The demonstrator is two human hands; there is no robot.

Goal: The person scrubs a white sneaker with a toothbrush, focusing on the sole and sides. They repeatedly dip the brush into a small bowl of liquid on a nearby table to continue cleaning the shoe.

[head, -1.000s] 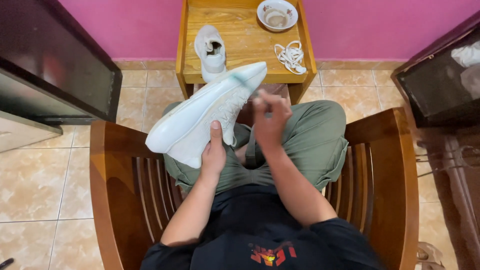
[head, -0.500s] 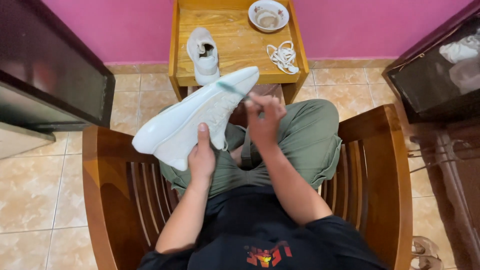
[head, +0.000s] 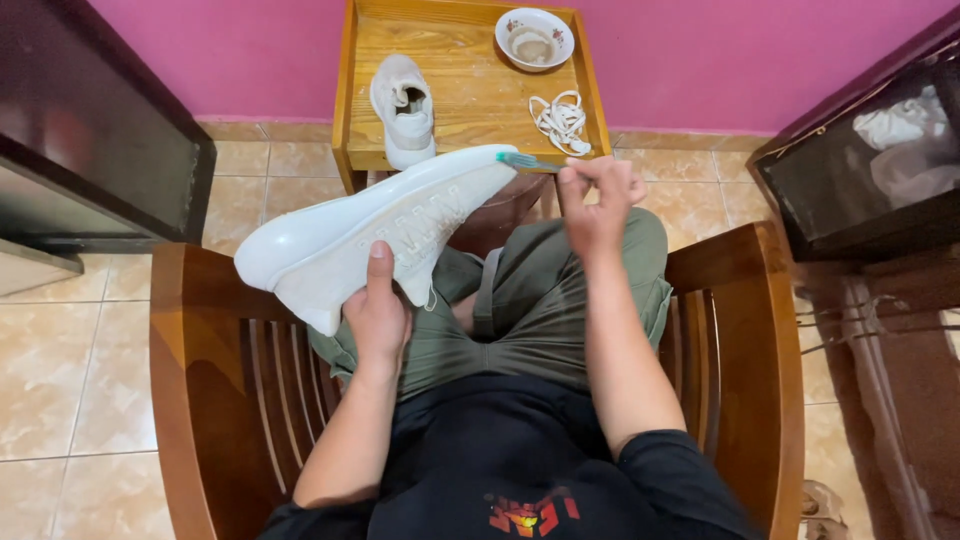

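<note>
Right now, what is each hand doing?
Left hand: closed on the white shoe, gripping its sole side.
Right hand: closed on a toothbrush at the shoe's toe.

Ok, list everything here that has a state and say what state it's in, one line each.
Left hand: grips the white shoe, held tilted over the lap.
Right hand: holds a toothbrush, bristles at the shoe's toe.
Second shoe: upright on the table, unlaced.
Laces: loose pile.
Bowl: holds cloudy liquid.
</note>
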